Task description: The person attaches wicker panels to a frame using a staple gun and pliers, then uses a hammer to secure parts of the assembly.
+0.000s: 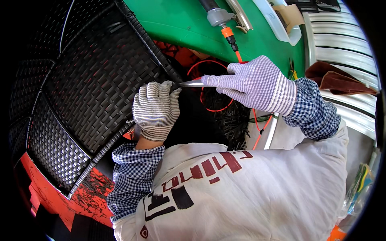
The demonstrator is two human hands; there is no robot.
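Note:
A large piece of black woven wicker furniture (pixel 100 80) leans across the left side, its weave running over a framed panel. My left hand (pixel 157 108), in a striped knit glove, closes over the near edge of this wicker with its fingers bent. From the right my right hand (pixel 257 86), gloved the same way, grips a tool with a slim, pointed silver blade (pixel 191 83). The tool's handle is hidden in the glove. Its tip meets the wicker's edge by my left thumb and forefinger; whether a strand is pinched there, I cannot tell.
A green table (pixel 177 24) carries an air tool (pixel 220 17) with an orange hose and a clear plastic bin (pixel 281 28). Silver metal slats (pixel 341 44) and a brown leather piece (pixel 335 80) are at right. Black scraps (pixel 94 186) litter the red floor.

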